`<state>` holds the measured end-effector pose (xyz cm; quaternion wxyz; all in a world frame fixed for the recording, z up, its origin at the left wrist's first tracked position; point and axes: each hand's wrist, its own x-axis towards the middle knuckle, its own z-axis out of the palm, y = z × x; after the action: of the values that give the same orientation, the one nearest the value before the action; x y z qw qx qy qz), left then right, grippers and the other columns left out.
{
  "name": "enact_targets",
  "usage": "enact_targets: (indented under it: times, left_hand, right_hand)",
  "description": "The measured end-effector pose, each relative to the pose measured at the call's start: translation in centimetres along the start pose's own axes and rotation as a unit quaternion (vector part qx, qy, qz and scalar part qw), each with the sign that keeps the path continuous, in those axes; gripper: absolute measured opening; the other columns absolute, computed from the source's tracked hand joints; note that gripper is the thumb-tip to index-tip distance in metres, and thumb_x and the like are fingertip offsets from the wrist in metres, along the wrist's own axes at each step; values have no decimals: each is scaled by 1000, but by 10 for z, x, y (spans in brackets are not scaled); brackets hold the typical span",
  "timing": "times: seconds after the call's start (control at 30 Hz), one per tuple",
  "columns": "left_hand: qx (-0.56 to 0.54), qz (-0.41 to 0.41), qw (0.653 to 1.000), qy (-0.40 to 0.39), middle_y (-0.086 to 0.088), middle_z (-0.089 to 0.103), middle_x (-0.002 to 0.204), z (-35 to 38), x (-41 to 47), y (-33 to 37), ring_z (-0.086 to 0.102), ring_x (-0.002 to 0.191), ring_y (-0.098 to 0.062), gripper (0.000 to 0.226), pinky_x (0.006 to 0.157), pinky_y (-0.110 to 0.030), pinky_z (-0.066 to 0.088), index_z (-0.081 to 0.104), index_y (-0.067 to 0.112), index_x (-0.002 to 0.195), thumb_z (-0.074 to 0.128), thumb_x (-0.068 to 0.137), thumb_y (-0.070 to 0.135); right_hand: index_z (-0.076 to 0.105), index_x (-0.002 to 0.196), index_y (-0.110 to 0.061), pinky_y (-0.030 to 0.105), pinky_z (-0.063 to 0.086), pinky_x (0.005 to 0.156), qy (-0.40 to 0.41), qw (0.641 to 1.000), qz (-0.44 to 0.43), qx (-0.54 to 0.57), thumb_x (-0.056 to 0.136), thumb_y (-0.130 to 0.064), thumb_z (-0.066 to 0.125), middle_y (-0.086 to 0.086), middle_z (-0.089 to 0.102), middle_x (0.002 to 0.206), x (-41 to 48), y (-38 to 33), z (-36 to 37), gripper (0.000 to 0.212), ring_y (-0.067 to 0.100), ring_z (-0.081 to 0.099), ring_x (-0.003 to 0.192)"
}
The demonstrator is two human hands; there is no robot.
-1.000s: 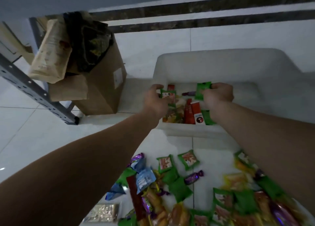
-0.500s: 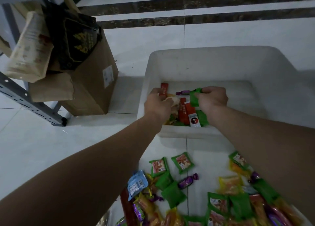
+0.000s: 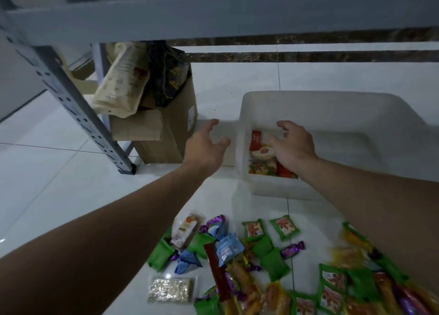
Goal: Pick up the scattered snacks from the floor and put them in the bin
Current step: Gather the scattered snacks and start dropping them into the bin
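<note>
Nearest me, the snacks point(image 3: 274, 263) lie scattered on the floor point(image 3: 59, 172). Past them, my left hand point(image 3: 205, 145) hovers with its fingers spread and empty, just outside the white bin point(image 3: 332, 105). My right hand point(image 3: 293, 145), loose and empty, hangs over the packets point(image 3: 262, 152) lying inside the bin.

Dim, bluish, wide-angle view.
Soft shadow falls left of the bin point(image 3: 332, 105); 1 glare spot shines far left of it; snacks point(image 3: 237, 255) below it blur; edges bend.
</note>
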<state>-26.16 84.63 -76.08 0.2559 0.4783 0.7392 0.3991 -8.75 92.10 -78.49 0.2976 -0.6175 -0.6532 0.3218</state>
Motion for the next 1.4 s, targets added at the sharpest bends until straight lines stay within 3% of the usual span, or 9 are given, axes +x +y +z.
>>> enact_targets:
  times: [0.07,0.17,0.37,0.5,0.7,1.13,1.27,1.4]
  left_hand:
    - [25,10,1000,11,-1,55,135,-28,-8,-13,56,108,-14,52,97,-31,46,43,27,141,59,92,31]
    - [59,7,998,19,-2,52,138,-67,-23,-33,53,121,-22,52,102,-39,45,40,25,142,57,93,33]
    - [112,-18,990,79,-2,48,143,-146,-62,-85,46,129,-24,54,98,-26,36,41,23,143,57,93,35]
    - [101,-81,985,112,-2,46,145,-173,-94,-132,43,132,-23,53,102,-28,34,41,23,143,57,92,33]
    - [94,-151,977,115,-1,42,148,-185,-123,-190,40,134,-23,57,106,-32,32,38,24,145,56,92,37]
    - [131,-150,979,44,-1,43,148,-163,-130,-228,41,133,-24,58,108,-36,34,36,24,145,54,92,37]
    - [131,-156,979,31,-3,43,147,-156,-130,-237,41,133,-24,58,108,-36,34,36,23,145,54,92,37]
    - [126,-166,978,26,-3,42,148,-149,-129,-245,40,134,-24,57,108,-36,34,36,23,145,54,93,36]
  right_hand:
    - [47,139,-20,32,39,106,-10,1000,-25,-3,89,-40,61,5,50,138,-11,-21,15,56,24,52,123]
    - [47,138,-19,33,38,105,-21,998,-59,-17,89,-43,61,5,50,139,-30,-50,42,57,25,48,126]
    - [43,142,-21,34,34,109,-90,990,-108,-27,89,-44,62,5,44,146,-81,-101,115,61,24,40,134]
    - [43,142,-22,33,36,107,-150,980,-129,-35,89,-43,62,4,44,146,-116,-114,159,61,24,41,133]
    - [41,143,-24,38,37,108,-205,968,-131,-68,88,-46,62,3,44,144,-146,-112,199,63,23,41,131]
    - [41,143,-23,34,38,105,-278,937,-133,-166,86,-40,67,3,43,145,-158,-75,229,65,22,43,131]
    - [42,142,-24,31,38,102,-327,911,-137,-209,74,-38,79,4,45,141,-158,-64,235,78,22,44,127]
    - [50,133,-25,30,43,90,-378,864,-170,-285,61,-40,86,1,48,119,-159,-53,241,82,22,50,112]
